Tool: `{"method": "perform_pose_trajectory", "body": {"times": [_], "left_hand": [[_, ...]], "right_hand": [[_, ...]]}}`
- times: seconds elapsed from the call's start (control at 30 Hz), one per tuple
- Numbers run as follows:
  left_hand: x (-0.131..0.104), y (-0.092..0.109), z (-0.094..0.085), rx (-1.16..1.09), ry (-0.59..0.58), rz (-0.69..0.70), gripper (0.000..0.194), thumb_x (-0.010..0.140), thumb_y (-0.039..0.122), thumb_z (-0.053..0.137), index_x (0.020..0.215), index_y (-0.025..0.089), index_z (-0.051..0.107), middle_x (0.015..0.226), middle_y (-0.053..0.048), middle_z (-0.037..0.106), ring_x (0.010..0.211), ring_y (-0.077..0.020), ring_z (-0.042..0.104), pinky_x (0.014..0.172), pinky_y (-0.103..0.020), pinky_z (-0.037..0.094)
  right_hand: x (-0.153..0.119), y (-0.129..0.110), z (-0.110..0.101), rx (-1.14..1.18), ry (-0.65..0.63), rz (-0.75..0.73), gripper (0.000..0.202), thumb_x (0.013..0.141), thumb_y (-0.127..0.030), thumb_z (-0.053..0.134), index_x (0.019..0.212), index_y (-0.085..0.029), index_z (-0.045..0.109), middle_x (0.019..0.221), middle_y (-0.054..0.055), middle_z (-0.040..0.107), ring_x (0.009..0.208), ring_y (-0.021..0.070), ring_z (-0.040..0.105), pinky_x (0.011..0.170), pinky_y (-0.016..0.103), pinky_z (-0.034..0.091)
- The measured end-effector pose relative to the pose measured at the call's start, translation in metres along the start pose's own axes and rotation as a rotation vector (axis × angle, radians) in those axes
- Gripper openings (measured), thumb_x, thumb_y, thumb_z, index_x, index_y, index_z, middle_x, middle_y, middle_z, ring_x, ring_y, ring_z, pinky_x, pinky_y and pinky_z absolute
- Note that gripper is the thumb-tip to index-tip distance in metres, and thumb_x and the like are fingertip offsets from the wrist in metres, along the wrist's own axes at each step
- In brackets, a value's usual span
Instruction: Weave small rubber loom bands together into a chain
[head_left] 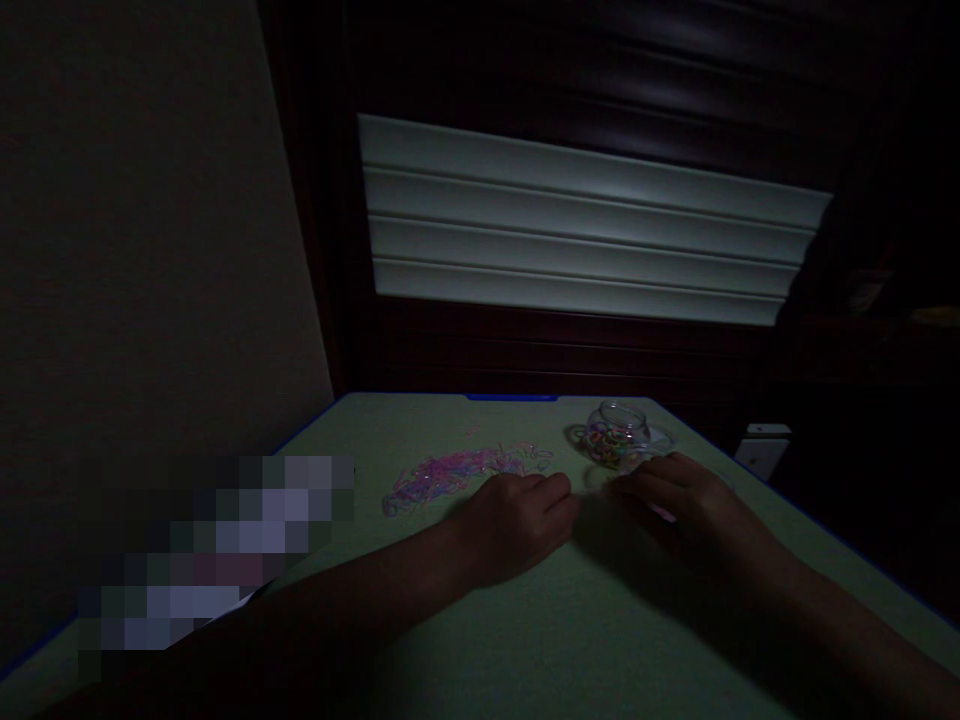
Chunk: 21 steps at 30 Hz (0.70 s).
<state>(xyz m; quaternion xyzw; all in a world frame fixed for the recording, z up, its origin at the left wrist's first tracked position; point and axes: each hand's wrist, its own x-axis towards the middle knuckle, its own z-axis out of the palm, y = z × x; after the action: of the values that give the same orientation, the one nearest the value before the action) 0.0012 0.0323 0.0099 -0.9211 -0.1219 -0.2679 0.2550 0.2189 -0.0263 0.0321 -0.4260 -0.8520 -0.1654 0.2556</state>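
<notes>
My left hand (pixel 519 525) is closed over the table, its fingers curled and their tips turned away from me. Beside it lies a loose pile of thin pink and purple rubber bands (pixel 442 475). To the right, my right hand (pixel 686 505) is pinched, thumb and fingers together, just in front of a round clear jar (pixel 616 440). Many-coloured hair ties show inside the jar. Something small and yellowish is at the right fingertips, too dim to name. Whatever the left fingers hold is hidden. A small gap separates the two hands.
The pale green table (pixel 480 650) has a blue edge and stands against dark wooden panelling with light slats (pixel 585 230). A blurred-out item (pixel 225 550) lies at the left. A white box (pixel 763 450) is beyond the right edge. The room is dim.
</notes>
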Motion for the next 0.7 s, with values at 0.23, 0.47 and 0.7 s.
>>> {"method": "perform_pose_trajectory", "body": {"times": [0.23,0.47,0.7], "left_hand": [[-0.001,-0.001,0.002,-0.007,-0.005,0.000,0.018,0.089,0.017,0.036,0.079,0.016,0.051,0.074,-0.001,0.051,0.059,-0.0100,0.049,0.048,-0.022,0.038],[-0.004,0.000,0.003,-0.012,-0.017,-0.013,0.016,0.089,0.018,0.036,0.081,0.016,0.050,0.076,0.000,0.051,0.060,-0.0102,0.047,0.050,-0.023,0.037],[-0.004,0.000,0.003,-0.014,-0.023,-0.016,0.016,0.089,0.017,0.036,0.079,0.017,0.049,0.075,0.000,0.050,0.060,-0.0107,0.047,0.050,-0.024,0.037]], "right_hand": [[0.001,0.001,-0.005,0.001,0.121,0.098,0.016,0.084,-0.019,0.049,0.087,-0.019,0.065,0.079,0.007,0.065,0.071,0.0168,0.060,0.065,0.028,0.045],[-0.004,0.007,-0.008,-0.085,0.143,0.186,0.015,0.084,-0.021,0.050,0.090,-0.019,0.063,0.084,0.007,0.065,0.075,0.0196,0.058,0.067,0.032,0.044],[-0.006,0.014,-0.009,-0.140,0.083,0.324,0.018,0.085,-0.025,0.047,0.089,-0.019,0.064,0.083,0.007,0.064,0.072,0.0192,0.058,0.065,0.031,0.044]]}}
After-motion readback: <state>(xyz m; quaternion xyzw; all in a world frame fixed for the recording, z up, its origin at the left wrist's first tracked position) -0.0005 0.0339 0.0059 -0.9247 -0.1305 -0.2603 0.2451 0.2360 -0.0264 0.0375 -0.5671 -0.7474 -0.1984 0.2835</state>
